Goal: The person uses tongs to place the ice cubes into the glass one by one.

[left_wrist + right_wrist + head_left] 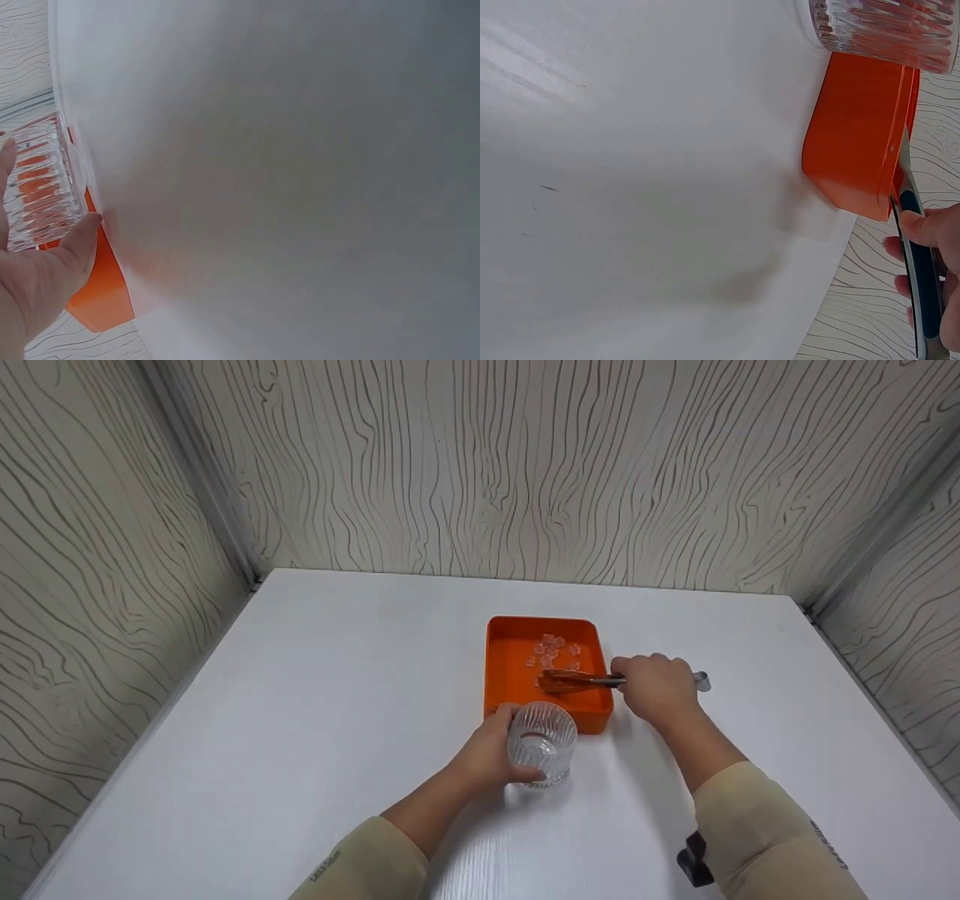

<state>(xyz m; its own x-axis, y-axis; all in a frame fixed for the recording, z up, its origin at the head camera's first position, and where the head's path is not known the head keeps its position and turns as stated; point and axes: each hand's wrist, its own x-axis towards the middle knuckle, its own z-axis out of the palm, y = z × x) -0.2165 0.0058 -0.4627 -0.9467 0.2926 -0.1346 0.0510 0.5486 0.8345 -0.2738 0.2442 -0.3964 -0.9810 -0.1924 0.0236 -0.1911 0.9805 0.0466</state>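
My left hand (487, 754) grips a ribbed clear glass (543, 744) from its left side, at the near edge of an orange tray (510, 667). In the left wrist view the thumb and fingers wrap the glass (45, 184). My right hand (660, 686) holds a pair of tongs (600, 680) by the handles, over the tray's right wall. The tong heads reach down inside the tray, near several small clear cubes (550, 649). Whether a cube sits between the heads cannot be made out. In the right wrist view the tongs' dark handle inlay (922, 285) lies within the fingers.
Tray and glass are on a white table (337, 675). Walls with a wood-line pattern (465, 472) enclose its back and sides. A small black object (696, 860) shows beside the right sleeve.
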